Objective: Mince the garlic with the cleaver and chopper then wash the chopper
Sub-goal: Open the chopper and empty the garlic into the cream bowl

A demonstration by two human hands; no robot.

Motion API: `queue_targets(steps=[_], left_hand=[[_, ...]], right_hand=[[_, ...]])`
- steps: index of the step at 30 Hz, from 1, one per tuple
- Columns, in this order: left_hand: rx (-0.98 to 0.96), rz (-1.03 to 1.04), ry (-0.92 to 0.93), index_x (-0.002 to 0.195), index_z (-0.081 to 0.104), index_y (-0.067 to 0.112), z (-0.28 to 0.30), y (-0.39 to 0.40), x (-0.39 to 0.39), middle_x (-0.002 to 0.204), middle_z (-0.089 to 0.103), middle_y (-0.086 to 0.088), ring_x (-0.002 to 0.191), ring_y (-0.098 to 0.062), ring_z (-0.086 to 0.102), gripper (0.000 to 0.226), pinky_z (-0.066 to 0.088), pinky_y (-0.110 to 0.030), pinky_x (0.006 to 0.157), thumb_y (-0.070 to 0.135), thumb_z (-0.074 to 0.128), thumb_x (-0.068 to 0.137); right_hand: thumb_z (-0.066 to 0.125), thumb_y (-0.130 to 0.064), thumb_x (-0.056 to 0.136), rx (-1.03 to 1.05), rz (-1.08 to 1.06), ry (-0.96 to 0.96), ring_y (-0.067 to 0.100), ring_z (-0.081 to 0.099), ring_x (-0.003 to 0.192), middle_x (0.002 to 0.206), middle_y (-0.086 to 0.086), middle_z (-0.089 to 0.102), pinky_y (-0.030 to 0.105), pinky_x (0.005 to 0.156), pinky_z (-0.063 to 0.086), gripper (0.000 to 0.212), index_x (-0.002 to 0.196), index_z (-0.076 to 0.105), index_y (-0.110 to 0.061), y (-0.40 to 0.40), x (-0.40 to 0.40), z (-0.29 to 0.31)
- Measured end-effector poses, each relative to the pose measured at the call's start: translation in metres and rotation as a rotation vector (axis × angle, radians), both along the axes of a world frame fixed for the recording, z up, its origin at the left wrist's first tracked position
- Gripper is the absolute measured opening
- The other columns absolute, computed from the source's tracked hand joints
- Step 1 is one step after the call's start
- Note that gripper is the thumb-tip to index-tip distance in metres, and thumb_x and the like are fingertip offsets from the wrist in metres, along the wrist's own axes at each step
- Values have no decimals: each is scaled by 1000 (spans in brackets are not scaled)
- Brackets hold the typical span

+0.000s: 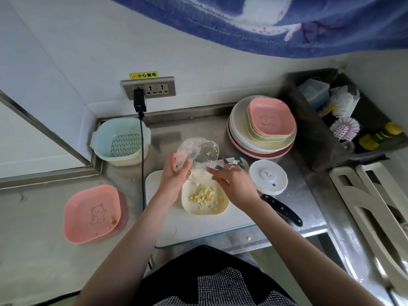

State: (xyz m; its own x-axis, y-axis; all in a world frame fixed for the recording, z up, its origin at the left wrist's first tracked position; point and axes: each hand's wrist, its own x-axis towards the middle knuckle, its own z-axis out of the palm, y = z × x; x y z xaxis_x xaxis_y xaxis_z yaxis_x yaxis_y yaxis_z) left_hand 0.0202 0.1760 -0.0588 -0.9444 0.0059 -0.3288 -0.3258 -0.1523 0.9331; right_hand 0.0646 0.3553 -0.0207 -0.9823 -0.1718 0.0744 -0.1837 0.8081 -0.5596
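Note:
My left hand (175,173) grips the clear chopper bowl (198,151) and holds it tilted over a cream dish (223,207). Minced garlic (204,196) lies in a small heap in that dish, and bits still cling inside the bowl. My right hand (231,181) hovers by the bowl's mouth with its fingers stretched toward it. The dish stands on a white cutting board (194,228). The chopper's white lid (268,176) lies to the right on the counter. A black-handled cleaver (282,209) lies beside the board, its blade hidden under my right forearm.
A pink dish (92,214) sits at the left and a pale blue colander basket (121,140) at the back left, with a black cable (142,162) running past it. A stack of plates (262,129) stands at the back right, a bin of brushes (344,120) beyond, a dish rack (375,206) at the right.

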Motion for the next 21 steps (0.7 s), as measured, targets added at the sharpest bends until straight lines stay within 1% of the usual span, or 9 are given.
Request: queue_targets(steps=[4, 5, 8, 10, 14, 16, 18, 19, 21], left_hand=[[-61, 12, 39, 113, 51, 27, 2, 3, 0, 130, 52, 0, 89, -2, 64, 39, 54, -29, 80, 42, 67, 81], [-77, 14, 53, 112, 52, 29, 2, 2, 0, 128, 53, 2, 91, -3, 64, 41, 54, -30, 82, 46, 69, 78], [-147, -4, 76, 103, 51, 44, -2, -5, 1, 119, 51, 19, 117, -14, 55, 41, 49, -39, 97, 56, 73, 71], [-171, -26, 66, 102, 50, 43, -4, -7, 4, 117, 49, 23, 121, -20, 54, 45, 48, -43, 100, 58, 72, 65], [-145, -57, 67, 104, 52, 37, 0, -2, 8, 114, 52, 21, 107, -19, 60, 39, 51, -45, 96, 49, 75, 74], [-101, -43, 36, 108, 51, 27, 6, 1, 9, 119, 53, 10, 101, -18, 60, 34, 52, -45, 95, 35, 71, 82], [-123, -40, 47, 114, 50, 24, 10, 0, 9, 127, 52, 1, 103, -21, 61, 45, 54, -42, 92, 40, 69, 77], [-142, -41, 57, 114, 50, 24, 9, -2, 8, 125, 52, 4, 103, -21, 61, 48, 54, -40, 91, 44, 69, 74], [-168, -16, 67, 111, 51, 29, 7, -5, 7, 116, 52, 16, 100, -19, 60, 41, 55, -38, 89, 42, 70, 77]], right_hand=[[59, -17, 92, 30, 83, -71, 32, 56, 84, 81, 10, 61, 30, 66, 36, 34, 124, 63, -25, -15, 2, -12], [58, -18, 93, 45, 88, -91, 32, 56, 86, 81, 10, 60, 30, 67, 36, 34, 125, 62, -26, -12, 7, -16], [57, -19, 93, 62, 54, -125, 33, 55, 92, 84, 9, 58, 31, 71, 37, 33, 125, 62, -28, 1, 19, -21], [57, -17, 93, 35, -4, -105, 33, 54, 95, 85, 8, 58, 32, 72, 41, 34, 125, 62, -28, 2, 16, -17], [54, -16, 95, 73, -60, -26, 35, 52, 103, 99, 11, 65, 37, 80, 46, 34, 126, 61, -26, -9, -12, -10], [52, -17, 96, 144, -41, -48, 33, 51, 106, 105, 11, 64, 37, 84, 44, 36, 129, 58, -28, -13, -19, -13], [49, -20, 97, 217, -3, -90, 32, 49, 112, 111, 10, 62, 37, 86, 42, 38, 134, 53, -31, -12, -18, -17], [48, -22, 98, 240, 14, -108, 31, 48, 115, 113, 9, 61, 36, 86, 41, 39, 135, 51, -32, -11, -13, -19], [48, -22, 98, 233, 31, -136, 31, 47, 115, 110, 10, 60, 36, 84, 42, 40, 137, 49, -33, -6, 1, -24]])
